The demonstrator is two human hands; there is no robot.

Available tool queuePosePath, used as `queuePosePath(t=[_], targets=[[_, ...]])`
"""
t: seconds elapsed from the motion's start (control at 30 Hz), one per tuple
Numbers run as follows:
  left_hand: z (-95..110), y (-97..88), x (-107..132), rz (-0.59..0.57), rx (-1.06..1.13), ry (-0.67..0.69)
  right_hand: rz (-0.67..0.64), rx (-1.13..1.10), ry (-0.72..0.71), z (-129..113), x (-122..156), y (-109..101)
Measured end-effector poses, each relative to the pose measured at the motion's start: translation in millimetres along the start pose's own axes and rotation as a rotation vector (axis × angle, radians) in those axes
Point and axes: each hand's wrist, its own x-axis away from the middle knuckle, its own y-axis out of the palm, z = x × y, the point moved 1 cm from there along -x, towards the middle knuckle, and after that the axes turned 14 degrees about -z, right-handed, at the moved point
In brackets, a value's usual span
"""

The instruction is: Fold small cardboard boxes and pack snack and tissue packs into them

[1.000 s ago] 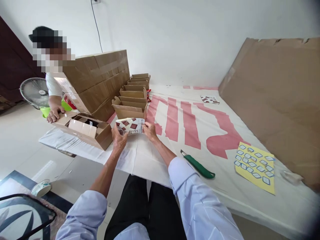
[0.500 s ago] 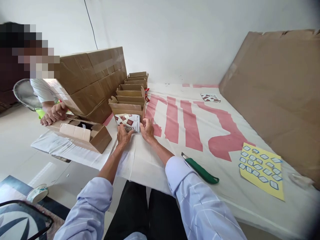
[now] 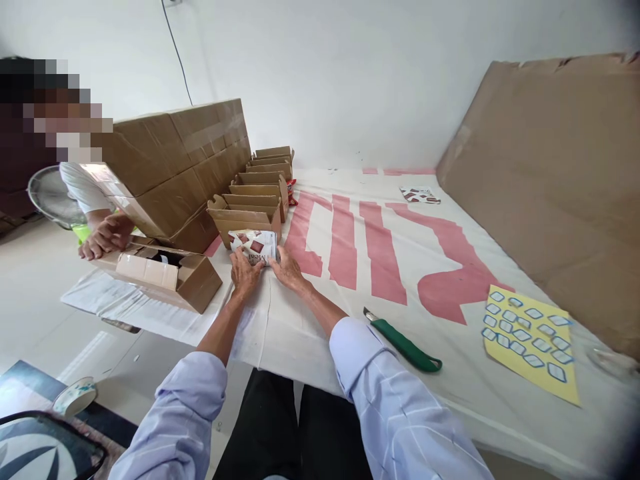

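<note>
Both hands [image 3: 245,273] hold pouch [image 3: 254,244] (by nearest box [image 3: 245,223]); right hand [image 3: 290,272] lower on pouch now.

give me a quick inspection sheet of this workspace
Surface: table under white cloth with red markings
Job's things: packet, in front of the nearest open carton
Clutter: green cutter, metal tip showing; yellow sheet with labels; similar-looking packet lying farther back
Grips: left hand and right hand, both touching the packet
Cables: black cable on the wall
Surroundings: co-worker's hands on a long box; fan; cardboard panel at right
</note>
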Motion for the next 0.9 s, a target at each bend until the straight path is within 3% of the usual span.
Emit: queuePosePath(t=[0.27,0.4,0.5,0.6,0.7,0.8,0.9], targets=[[6,-5.1,-18,0.020,0.008,-0.101,-0.057,0.064,-0.144,-3,58,-19],[7,-5.5,-20,0.042,0.019,-0.067,-0.067,0.100,-0.238,-14,118,-31],[7,-2.4,-19,0.045,0.043,-0.058,0.049,0.169,-0.304,-10,171,-47],[7,0.7,-22,0.043,0.067,-0.073,0.236,0.312,-0.259,16,220,-70],[11,2.5,-33,0.026,0.068,-0.086,0.373,0.502,-0.136,59,264,-91],[15,3.6,-50,0.012,0.044,-0.092,0.424,0.627,-0.039,99,302,-101],[18,4.8,-67,0.010,0.030,-0.101,0.447,0.658,-0.021,123,327,-100]])
